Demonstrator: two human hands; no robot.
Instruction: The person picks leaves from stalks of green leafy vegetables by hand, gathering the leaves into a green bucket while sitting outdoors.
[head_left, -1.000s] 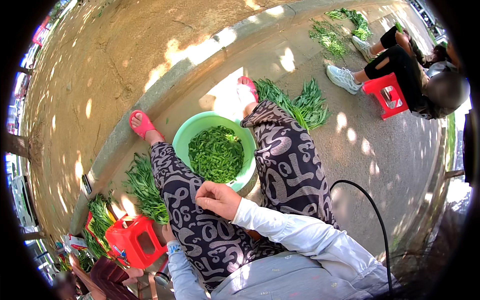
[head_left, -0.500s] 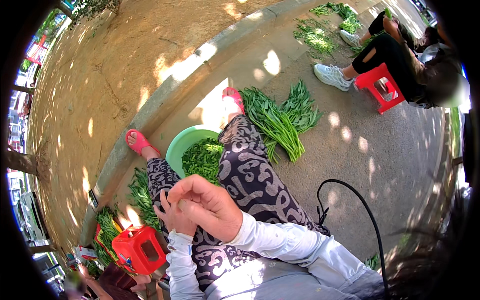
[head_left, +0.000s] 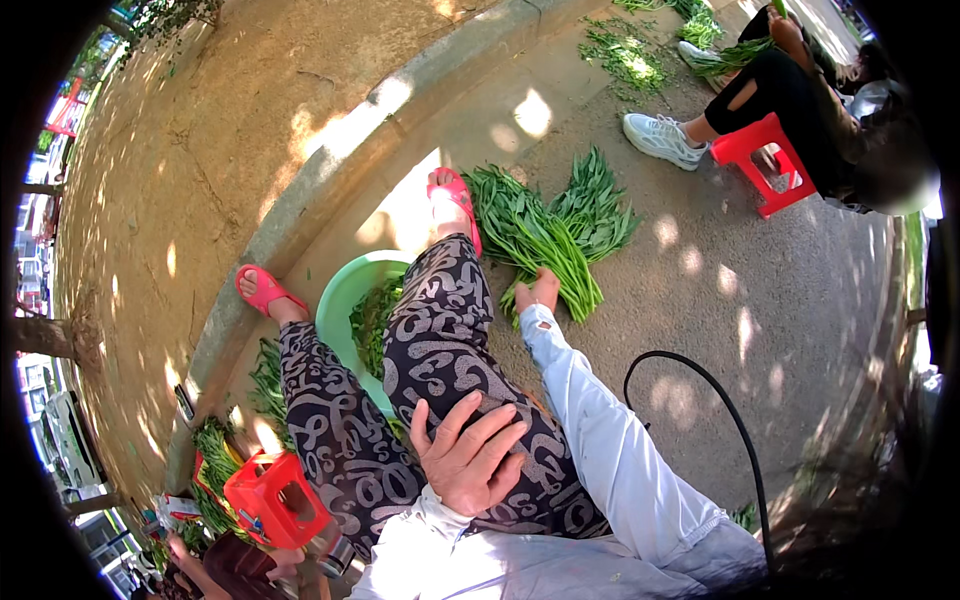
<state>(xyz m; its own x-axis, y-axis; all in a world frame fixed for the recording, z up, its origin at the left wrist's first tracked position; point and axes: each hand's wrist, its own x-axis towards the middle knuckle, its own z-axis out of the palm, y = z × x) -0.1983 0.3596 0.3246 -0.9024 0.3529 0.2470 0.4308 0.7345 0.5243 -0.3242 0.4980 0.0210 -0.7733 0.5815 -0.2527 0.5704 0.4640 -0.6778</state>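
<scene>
My right hand reaches out to the right of my knee and closes on the cut ends of a bunch of long green leafy stalks lying on the pavement. My left hand rests flat on my patterned trouser leg, fingers apart, holding nothing. A green plastic basin with trimmed greens in it stands between my feet, which are in red sandals.
A red plastic stool and more greens lie at my lower left. Another person sits on a red stool at the upper right, with a white sneaker stretched out. A concrete curb borders bare earth. A black cable loops on the right.
My right hand left my lap and stretched out to the bunch of stalks on the right. My left hand spread flat on my thigh. The view shifted toward the right.
</scene>
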